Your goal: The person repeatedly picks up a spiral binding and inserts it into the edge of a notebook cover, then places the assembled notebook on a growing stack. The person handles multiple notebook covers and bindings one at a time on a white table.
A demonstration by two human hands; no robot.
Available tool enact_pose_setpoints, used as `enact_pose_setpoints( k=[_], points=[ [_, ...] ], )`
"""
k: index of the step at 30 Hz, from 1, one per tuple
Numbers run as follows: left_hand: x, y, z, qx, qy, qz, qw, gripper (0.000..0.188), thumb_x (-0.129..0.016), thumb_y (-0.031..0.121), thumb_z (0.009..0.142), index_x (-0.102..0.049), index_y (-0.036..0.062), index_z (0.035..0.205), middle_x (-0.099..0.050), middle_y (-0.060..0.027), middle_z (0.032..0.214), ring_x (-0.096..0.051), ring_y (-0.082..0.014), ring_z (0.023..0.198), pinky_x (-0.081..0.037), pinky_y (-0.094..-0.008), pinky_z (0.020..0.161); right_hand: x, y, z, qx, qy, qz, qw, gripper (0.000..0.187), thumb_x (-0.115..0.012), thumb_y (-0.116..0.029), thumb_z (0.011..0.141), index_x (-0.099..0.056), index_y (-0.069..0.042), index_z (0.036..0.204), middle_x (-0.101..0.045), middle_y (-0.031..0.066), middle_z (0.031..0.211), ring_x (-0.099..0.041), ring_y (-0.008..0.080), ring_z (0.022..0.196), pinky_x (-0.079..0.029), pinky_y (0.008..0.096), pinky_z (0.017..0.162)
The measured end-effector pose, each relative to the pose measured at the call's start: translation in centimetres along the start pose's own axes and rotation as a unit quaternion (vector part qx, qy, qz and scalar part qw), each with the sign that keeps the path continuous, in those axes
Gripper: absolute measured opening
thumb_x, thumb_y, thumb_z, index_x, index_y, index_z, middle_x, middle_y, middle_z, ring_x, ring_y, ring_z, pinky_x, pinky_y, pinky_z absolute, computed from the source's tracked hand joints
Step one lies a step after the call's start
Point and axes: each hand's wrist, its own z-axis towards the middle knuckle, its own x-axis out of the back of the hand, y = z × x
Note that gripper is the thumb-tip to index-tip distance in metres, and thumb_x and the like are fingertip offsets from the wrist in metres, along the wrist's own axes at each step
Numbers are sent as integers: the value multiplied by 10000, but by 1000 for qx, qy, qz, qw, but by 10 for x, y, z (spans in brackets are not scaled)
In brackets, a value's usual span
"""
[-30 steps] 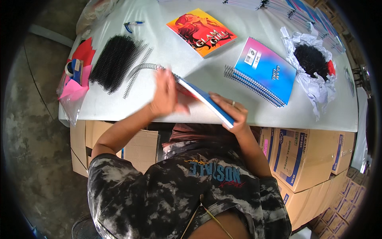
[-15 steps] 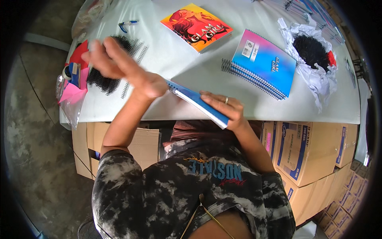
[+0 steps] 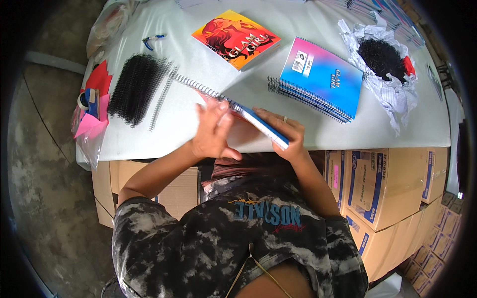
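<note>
My right hand (image 3: 285, 130) grips a blue-covered notebook (image 3: 262, 126), held tilted on edge just above the table's near side. A dark spiral coil (image 3: 198, 85) runs into the notebook's bound edge; most of its length sticks out toward the far left. Slightly blurred, my left hand (image 3: 211, 130) is close by the coil where it meets the notebook, its fingers apart and the thumb extended. Whether its fingertips touch the coil I cannot tell. Left of it lie a loose coil (image 3: 161, 102) and a thick pile of black coils (image 3: 135, 89).
A stack of orange-red notebooks (image 3: 236, 38) and spiral-bound pink-blue notebooks (image 3: 323, 79) lie beyond my hands. Crumpled paper (image 3: 390, 107) holds more black coils (image 3: 381, 58) at right. Blue-handled pliers (image 3: 152, 40) and a tape dispenser (image 3: 90, 102) are at left; cardboard boxes (image 3: 390, 186) stand below the table.
My left hand has swept down from above the coil pile to beside the notebook. A coil now extends from the notebook's edge. My right hand keeps its grip.
</note>
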Motion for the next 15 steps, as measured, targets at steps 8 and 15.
enact_pose_setpoints(
  k=[8,15],
  points=[
    [12,-41,90,323,-138,171,921,582,-411,344,931,-232,3,1367,-319,-255,1361,-373,-364,1232,-211,-468,1044,-19,-30,27,185,-112,-188,958,302,-579,-87,730,-611,-27,1024,-621,170,973,-649,276,792,-542,337,681],
    [-9,-128,163,152,145,397,894,698,-612,237,786,-263,113,1378,-150,-221,1440,-107,-408,1337,-67,-583,1038,-67,-60,11,147,-175,-183,956,293,-537,-130,777,-587,-6,1037,-621,192,992,-654,287,825,-534,343,735]
  ],
)
